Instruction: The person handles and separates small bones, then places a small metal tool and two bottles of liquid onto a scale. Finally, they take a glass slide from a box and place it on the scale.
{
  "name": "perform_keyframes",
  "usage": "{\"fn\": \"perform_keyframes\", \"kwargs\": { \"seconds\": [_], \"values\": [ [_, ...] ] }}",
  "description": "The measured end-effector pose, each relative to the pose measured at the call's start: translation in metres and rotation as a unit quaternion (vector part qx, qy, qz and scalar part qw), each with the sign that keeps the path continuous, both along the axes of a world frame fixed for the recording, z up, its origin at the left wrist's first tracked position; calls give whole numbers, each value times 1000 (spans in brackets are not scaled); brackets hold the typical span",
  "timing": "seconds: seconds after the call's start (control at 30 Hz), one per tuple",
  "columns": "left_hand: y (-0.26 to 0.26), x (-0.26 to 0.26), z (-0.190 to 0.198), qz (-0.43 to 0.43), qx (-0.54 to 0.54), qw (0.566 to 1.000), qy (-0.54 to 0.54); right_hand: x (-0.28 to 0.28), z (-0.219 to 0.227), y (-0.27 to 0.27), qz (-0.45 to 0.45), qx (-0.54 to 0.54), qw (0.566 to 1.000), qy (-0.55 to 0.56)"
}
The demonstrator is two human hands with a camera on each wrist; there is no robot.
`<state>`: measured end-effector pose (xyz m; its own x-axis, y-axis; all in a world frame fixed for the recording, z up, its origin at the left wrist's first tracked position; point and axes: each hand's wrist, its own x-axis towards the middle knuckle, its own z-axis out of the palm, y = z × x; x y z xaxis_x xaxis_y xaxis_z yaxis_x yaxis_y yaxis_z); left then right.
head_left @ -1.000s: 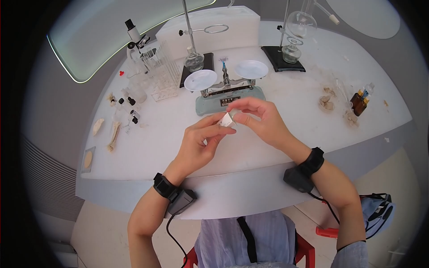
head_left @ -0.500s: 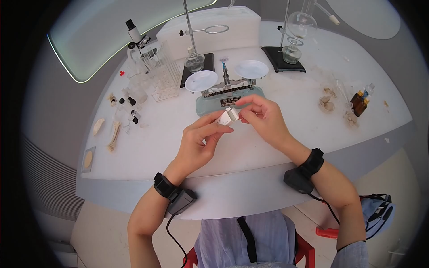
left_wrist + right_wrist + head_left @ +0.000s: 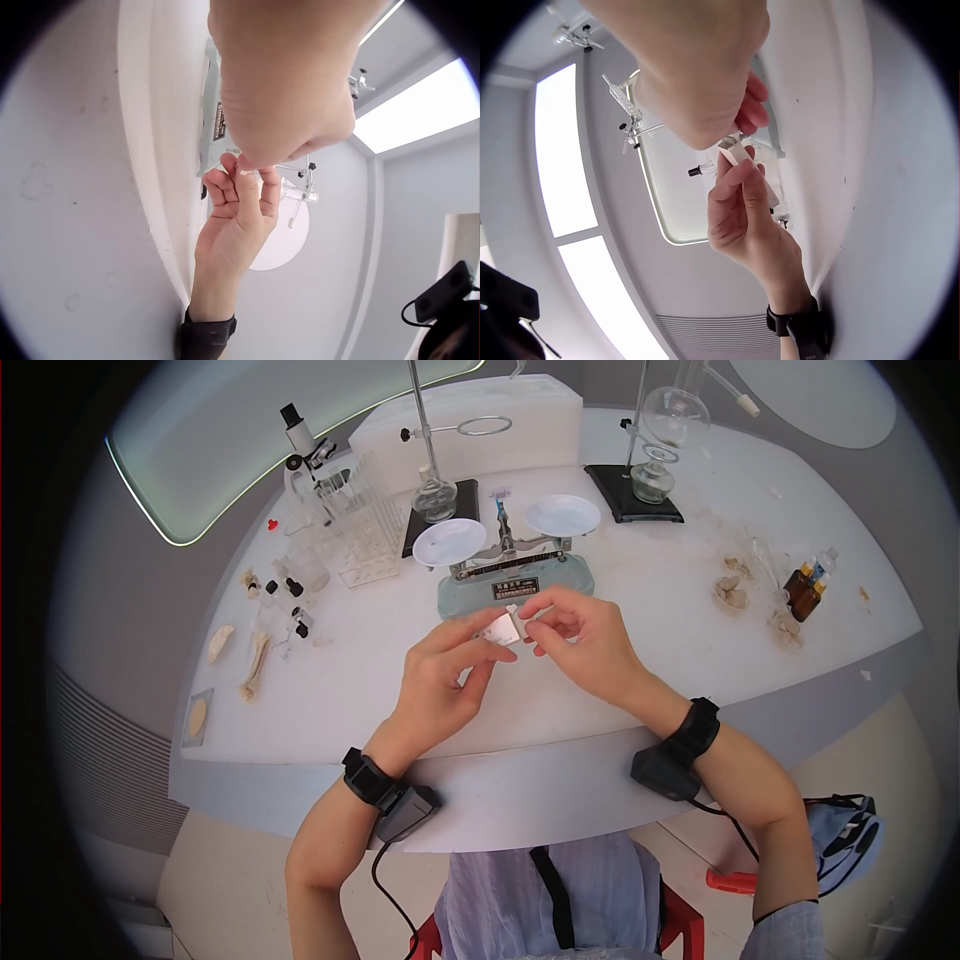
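Observation:
A small white cardboard box [image 3: 503, 629] with print on its side is held up in front of the balance. My left hand [image 3: 443, 672] grips it between thumb and fingers. In the right wrist view the box [image 3: 737, 153] has its upper end unfolded, and a greyish inside shows. At that end is my right hand [image 3: 592, 648], its thumb and fingers bent together at the flap. The left wrist view shows the right hand [image 3: 234, 225] with its fingertips partly behind the left hand. Just beyond both hands stands a green balance [image 3: 467, 595] with two white pans.
Left lie a bone [image 3: 256, 663], small black-capped bottles and a test tube rack [image 3: 368, 572]; a microscope [image 3: 297, 435] stands behind. Two ring stands with flasks rise at the back. Brown bottles [image 3: 803, 596] and a dish of pale pieces [image 3: 730, 594] are at right.
The right hand drew back a little from the box as its end flap came up, then moved back in to the opened end. The left hand has kept its grip, lowering slightly.

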<state>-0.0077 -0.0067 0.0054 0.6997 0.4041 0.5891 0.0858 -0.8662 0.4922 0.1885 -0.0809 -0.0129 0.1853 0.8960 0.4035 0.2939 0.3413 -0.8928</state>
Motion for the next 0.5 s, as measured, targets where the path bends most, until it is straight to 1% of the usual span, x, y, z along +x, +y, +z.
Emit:
{"fn": "perform_keyframes", "kwargs": {
  "seconds": [0.03, 0.1, 0.17, 0.2, 0.27, 0.4, 0.47, 0.5],
  "values": [
    [0, 0, 0, 0, 0, 1000, 0, -1, 0, 1, -1, 0, 1000, 14],
    [1, 1, 0, -1, 38, 999, -3, -1, -2, 2, -1, 0, 1000, 28],
    [0, 1, 1, 5, 41, 999, -6, 0, -2, 2, -37, 14, 999, -15],
    [0, 1, 1, 10, 44, 999, -10, 0, -1, 0, -37, 13, 999, -15],
    [2, 1, 1, 12, 53, 998, -8, -1, 6, -4, -13, -34, 999, -17],
    [4, 1, 0, 15, 58, 998, -12, -5, 5, -5, -21, -28, 999, -38],
    [3, 1, 2, 14, 60, 998, -8, -5, 2, -2, -20, -35, 999, 22],
    [3, 2, 2, 13, 63, 998, -6, -5, 0, -1, -20, -34, 999, 22]
  ]
}}
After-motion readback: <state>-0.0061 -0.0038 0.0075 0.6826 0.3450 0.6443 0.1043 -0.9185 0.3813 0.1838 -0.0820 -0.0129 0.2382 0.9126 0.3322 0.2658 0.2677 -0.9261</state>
